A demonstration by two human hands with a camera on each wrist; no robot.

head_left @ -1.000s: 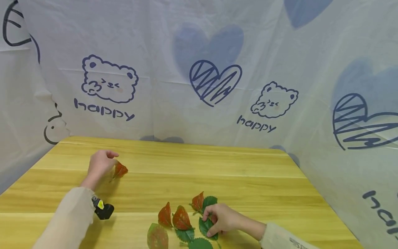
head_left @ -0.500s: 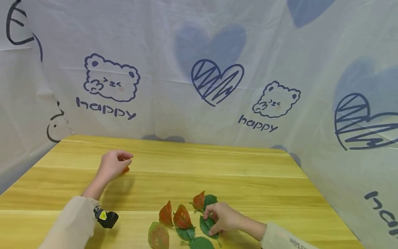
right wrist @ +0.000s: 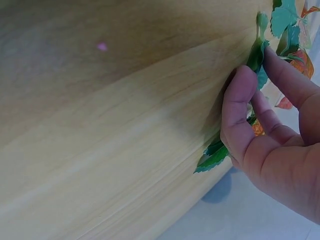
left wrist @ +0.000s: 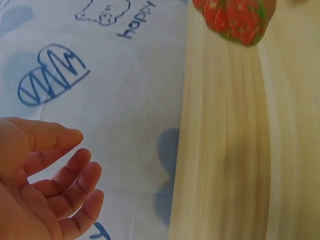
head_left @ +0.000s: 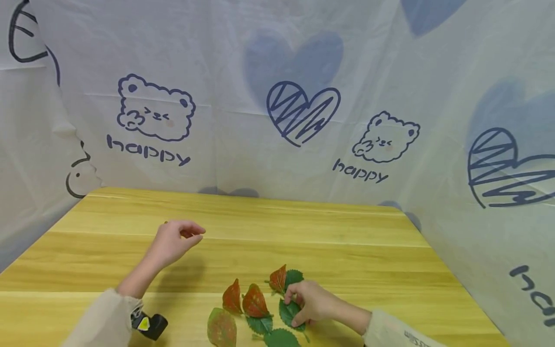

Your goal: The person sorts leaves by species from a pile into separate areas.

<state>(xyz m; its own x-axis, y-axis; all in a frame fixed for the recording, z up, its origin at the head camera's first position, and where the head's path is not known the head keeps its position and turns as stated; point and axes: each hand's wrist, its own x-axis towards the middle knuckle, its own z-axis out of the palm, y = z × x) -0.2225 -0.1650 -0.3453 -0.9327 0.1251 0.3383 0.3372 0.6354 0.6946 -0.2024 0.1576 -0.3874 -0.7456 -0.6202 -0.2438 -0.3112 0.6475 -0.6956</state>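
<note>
My left hand (head_left: 177, 243) hovers over the left half of the table, its fingers loosely bent and nothing between them. A red leaf (left wrist: 235, 20) lies on the wood in the left wrist view; in the head view that hand hides nearly all of it. Low in the middle, my right hand (head_left: 312, 302) pinches a green leaf (head_left: 288, 313) between thumb and fingers, close to the tabletop. Just beyond its fingertips lie a red leaf (head_left: 278, 278) and a toothed green leaf (head_left: 294, 277).
Left of the right hand rest red leaves (head_left: 255, 301), a green-and-red leaf (head_left: 221, 326) and another green leaf (head_left: 281, 339). The wooden table (head_left: 347, 250) meets a white printed curtain (head_left: 243, 159) at the back and sides. A black wrist camera (head_left: 149, 326) sits on the left sleeve.
My left hand has let go of the red leaf and moved right and toward me, fingers loosening. The right hand keeps its pinch on the green leaf in the same place.
</note>
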